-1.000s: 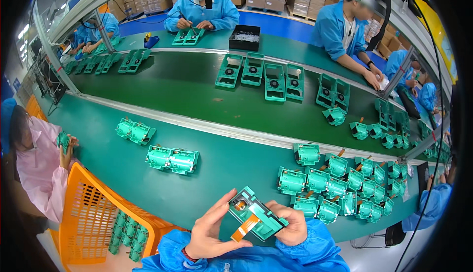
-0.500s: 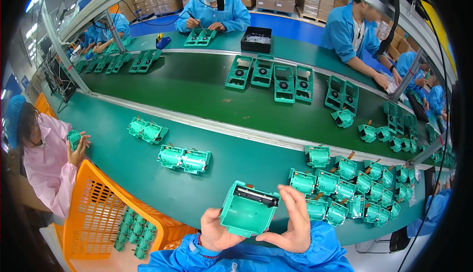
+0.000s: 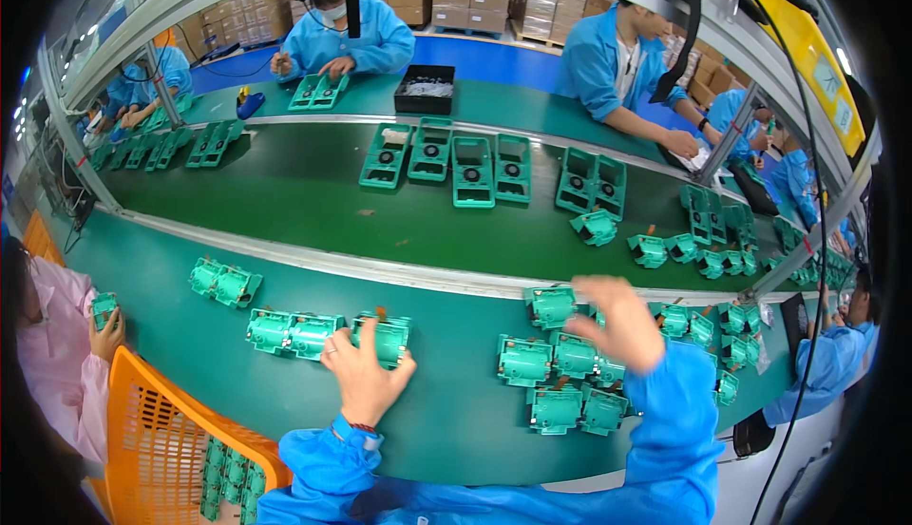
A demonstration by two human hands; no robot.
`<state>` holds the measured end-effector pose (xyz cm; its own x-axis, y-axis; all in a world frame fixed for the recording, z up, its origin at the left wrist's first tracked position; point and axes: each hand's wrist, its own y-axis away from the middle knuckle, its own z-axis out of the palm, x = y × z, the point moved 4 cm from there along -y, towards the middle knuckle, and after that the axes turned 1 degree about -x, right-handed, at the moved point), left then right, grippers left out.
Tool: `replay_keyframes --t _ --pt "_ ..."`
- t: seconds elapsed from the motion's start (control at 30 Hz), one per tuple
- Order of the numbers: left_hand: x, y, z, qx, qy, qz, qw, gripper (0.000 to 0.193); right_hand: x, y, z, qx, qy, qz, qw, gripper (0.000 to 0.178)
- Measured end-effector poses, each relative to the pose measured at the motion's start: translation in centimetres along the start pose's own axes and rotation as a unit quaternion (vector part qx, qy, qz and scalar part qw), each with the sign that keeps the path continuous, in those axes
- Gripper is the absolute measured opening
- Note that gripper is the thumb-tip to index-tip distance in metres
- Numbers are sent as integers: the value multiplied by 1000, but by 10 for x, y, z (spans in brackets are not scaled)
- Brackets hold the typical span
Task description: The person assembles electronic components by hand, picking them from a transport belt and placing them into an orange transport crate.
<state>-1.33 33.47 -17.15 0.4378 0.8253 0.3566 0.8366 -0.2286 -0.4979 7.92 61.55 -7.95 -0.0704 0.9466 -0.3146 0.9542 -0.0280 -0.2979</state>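
Note:
My left hand [image 3: 363,381] has its thumb and fingers around the near side of a green plastic housing [image 3: 388,343], which rests on the green table. Just left of it, two similar housings [image 3: 290,333] lie in a row. Over the housings on the right, my right hand [image 3: 622,324] is raised and smeared by motion. Its thumb and fingers look apart, with nothing visible between them. Beneath and around it sit several green housings [image 3: 524,362], some with brown tabs sticking up; my hand and sleeve hide part of the group.
An orange basket [image 3: 142,430] with green housings stands at the lower left, near a person in pink holding a housing [image 3: 104,309]. Beyond a metal rail [image 3: 313,251], green fan frames [image 3: 472,171] lie on a dark green belt. Co-workers in blue sit across, near a black box [image 3: 425,97].
The housing held in both hands now sits on the table beside the pair, with its opening no longer facing me. My right hand has left it and moved right. The view has shifted right.

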Motion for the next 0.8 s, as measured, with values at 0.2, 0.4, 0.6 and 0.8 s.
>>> replay_keyframes --t 0.2,0.4,0.6,0.8 --pt "-13 0 15 -26 -81 -40 996 60 205 -57 24 -40 190 183 964 71" --pt "-19 2 3 -59 -63 -65 994 69 256 -86 62 -124 231 200 944 91" --pt "15 1 -30 -52 145 -44 987 63 198 -79 48 -113 37 86 989 80" --pt "79 12 -29 -226 644 -109 723 66 -22 -20 1 7 -115 -97 989 68"
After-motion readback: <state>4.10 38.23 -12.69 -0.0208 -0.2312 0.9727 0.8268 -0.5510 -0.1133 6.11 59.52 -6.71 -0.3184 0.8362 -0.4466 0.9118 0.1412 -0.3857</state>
